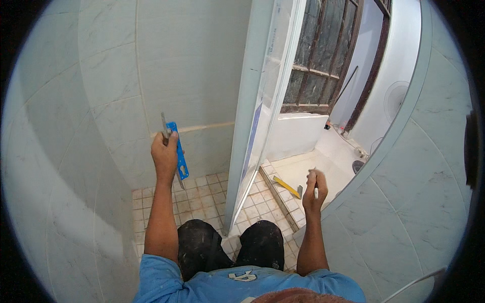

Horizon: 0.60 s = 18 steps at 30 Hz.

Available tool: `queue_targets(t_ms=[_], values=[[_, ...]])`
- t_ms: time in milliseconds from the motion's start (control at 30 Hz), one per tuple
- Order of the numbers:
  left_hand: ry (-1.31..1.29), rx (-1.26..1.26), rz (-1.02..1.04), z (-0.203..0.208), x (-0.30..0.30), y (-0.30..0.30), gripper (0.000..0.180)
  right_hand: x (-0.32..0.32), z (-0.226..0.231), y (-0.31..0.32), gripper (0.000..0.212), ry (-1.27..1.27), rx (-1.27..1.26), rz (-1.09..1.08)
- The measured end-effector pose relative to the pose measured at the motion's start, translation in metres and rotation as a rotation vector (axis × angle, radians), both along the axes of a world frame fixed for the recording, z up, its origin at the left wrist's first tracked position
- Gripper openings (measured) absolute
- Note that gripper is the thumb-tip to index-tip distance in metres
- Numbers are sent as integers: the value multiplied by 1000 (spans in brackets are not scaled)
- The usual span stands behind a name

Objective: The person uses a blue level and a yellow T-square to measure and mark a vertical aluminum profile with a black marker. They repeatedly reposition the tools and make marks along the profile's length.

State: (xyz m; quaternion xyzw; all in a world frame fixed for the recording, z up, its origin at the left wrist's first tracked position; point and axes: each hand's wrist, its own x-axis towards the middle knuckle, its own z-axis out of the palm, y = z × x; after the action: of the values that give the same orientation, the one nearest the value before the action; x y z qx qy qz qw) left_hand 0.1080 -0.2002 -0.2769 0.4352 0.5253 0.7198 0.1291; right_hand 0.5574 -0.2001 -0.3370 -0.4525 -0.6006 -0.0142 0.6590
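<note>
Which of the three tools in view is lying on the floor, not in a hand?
The yellow-handled tool on the doorway floor. The blue tool is gripped in the left hand, and the right hand holds a small white one.

Your left hand (165, 154) grips a glossy blue plastic level (179, 151); upper left, the wall tiles (101, 91) look smooth and glossy, the floor tiles (202, 202) matt.

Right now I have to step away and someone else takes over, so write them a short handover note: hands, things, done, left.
Left hand: raised at the tiled wall, closed on a blue tool and a thin metal blade.
Right hand: closed on a small white pencil-like piece, near the open door.
Yellow-handled tool lies on the floor past the threshold.
Done: wall tiles are up; one horizontal joint looks tan.
Left: cannot tell.
</note>
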Motion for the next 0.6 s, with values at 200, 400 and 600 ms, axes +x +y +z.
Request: queue_targets(t_ms=[200, 400, 600], values=[[-21, -78, -4, -91, 14, 25, 25, 87, -128, -4, 40, -355, -565, -259], [226, 171, 165, -45, 52, -9, 26, 63, -131, -30, 41, -141, -835, -38], [107, 159, -175, -23, 67, -47, 14, -31, -53, -68, 23, 82, -829, 399]])
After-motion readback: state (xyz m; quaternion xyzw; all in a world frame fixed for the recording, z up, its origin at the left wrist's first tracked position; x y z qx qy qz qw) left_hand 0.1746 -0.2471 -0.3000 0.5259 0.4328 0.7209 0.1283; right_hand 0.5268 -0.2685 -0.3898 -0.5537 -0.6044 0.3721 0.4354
